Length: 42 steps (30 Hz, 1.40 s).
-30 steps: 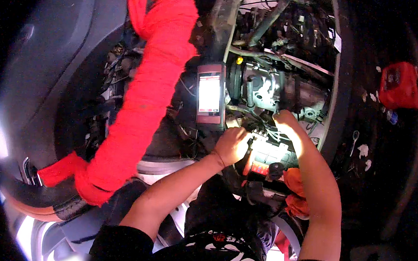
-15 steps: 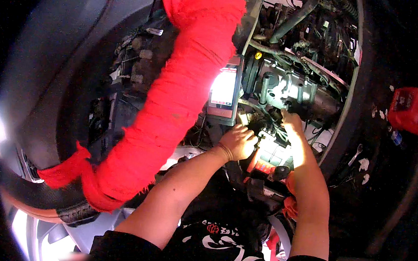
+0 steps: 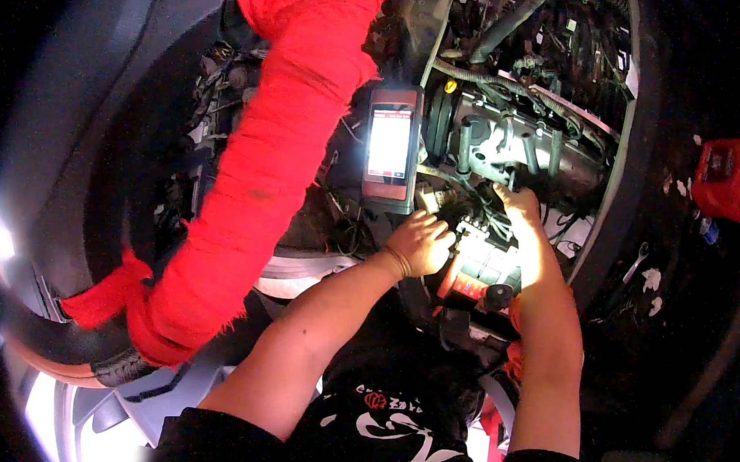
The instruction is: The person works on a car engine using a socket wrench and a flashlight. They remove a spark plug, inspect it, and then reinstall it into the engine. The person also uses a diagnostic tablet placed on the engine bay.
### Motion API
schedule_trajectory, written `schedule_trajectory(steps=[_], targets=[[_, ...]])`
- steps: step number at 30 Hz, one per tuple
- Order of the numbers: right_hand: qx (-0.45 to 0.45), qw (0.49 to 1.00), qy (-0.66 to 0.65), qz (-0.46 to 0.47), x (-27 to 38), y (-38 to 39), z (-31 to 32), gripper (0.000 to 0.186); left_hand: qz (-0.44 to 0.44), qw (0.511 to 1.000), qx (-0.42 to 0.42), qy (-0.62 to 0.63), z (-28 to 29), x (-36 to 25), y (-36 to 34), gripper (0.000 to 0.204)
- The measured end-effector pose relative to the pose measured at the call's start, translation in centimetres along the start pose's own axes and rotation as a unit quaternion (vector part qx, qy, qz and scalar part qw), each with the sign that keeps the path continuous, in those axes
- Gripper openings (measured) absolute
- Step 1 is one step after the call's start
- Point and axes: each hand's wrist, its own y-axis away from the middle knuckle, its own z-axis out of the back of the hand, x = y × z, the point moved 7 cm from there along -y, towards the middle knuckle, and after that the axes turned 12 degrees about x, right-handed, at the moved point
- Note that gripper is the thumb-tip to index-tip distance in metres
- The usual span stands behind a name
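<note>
Both hands in the engine bay, working at the fuse box (image 3: 480, 259), which sits just below the engine (image 3: 519, 151) and just right of the scan tablet (image 3: 391, 146).

Left hand (image 3: 421, 243): fingers curled down on the box's left edge, touching it. Can't tell if it's actually gripping anything; fingertips are hidden.

Right hand (image 3: 520, 208): reaching over the box's top edge, fingers bent into the wiring between box and engine. Whether it's pinching a connector or just pressing, can't tell from here.

Handling, my read: the box is light, rigid plastic, and the clips and tabs look snappable. The harness behind it is stiff and will pull back. Best grip is on the housing's outer edges, not on the wires or the small inserts. Red-orange block (image 3: 467, 286) sits at the box's lower edge, with a black knob just right of it.

Tablet is propped upright left of the box, screen lit. Red wrapped bar (image 3: 264, 165) runs diagonally well left of the box. Red case (image 3: 727, 181) lies well right of the box, on the dark floor.

Versus half a second ago: view has shifted, so the box sits a bit higher and more central. Left hand is in about the same spot on the box. Right hand has crept slightly further toward the engine.
</note>
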Motion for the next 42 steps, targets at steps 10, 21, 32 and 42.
schedule_trajectory(steps=[10,21,32,42], targets=[[0.069,0.987,-0.134,-0.05,-0.6,0.2,-0.3,0.063,0.005,0.999,0.025,-0.021,-0.5,0.1,0.0,0.021],[0.082,0.981,-0.159,-0.072,-0.4,0.9,-0.2,0.057,-0.006,1.0,0.007,-0.006,0.0,0.0,-0.2,0.015],[0.11,0.961,-0.248,-0.057,-0.8,0.4,-1.0,0.077,-0.01,1.0,0.004,-0.02,0.0,-0.2,-0.2,0.015],[0.081,0.956,-0.279,-0.049,-1.1,-0.2,-1.3,0.066,-0.01,1.0,0.01,-0.021,0.1,-0.4,-0.2,0.014]])
